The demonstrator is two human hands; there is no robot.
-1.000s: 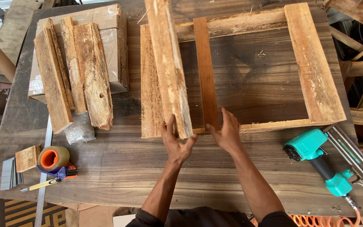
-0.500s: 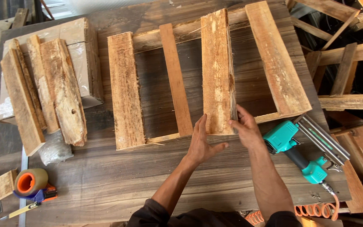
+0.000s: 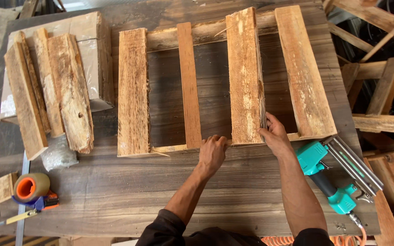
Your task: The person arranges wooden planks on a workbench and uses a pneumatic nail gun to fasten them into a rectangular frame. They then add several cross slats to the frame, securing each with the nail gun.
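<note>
From the head camera I look down on a dark, weathered wooden workbench (image 3: 115, 200) where a rough frame of pale wooden slats lies flat. My left hand (image 3: 212, 154) rests at the near edge of that frame, fingers curled loosely down against the thin bottom rail (image 3: 174, 148), just left of the wide, rough-sawn pale plank (image 3: 245, 77) that stands third from the left; it presses on the rail but encloses nothing. My right hand (image 3: 275, 135) sits at the plank's near right corner, fingers bent and pinching the plank's edge, thumb towards the end grain. That plank lies lengthwise across the frame, its far end on the top rail (image 3: 206, 33) and its near end on the bottom rail, between a narrow reddish-brown slat (image 3: 189, 86) on its left and a broad light-brown board (image 3: 304, 73) on its right, apart from both. A further wide board (image 3: 133, 91) closes the frame's left side. Just right of my right forearm lies a teal and black pneumatic nail gun (image 3: 338, 175), with an orange coiled hose (image 3: 343, 239) at the bench's near edge. Far left, a stack of rough spare planks (image 3: 51, 91) rests on a pale block (image 3: 92, 59), and near the bench corner sits an orange roll of tape (image 3: 30, 187).
</note>
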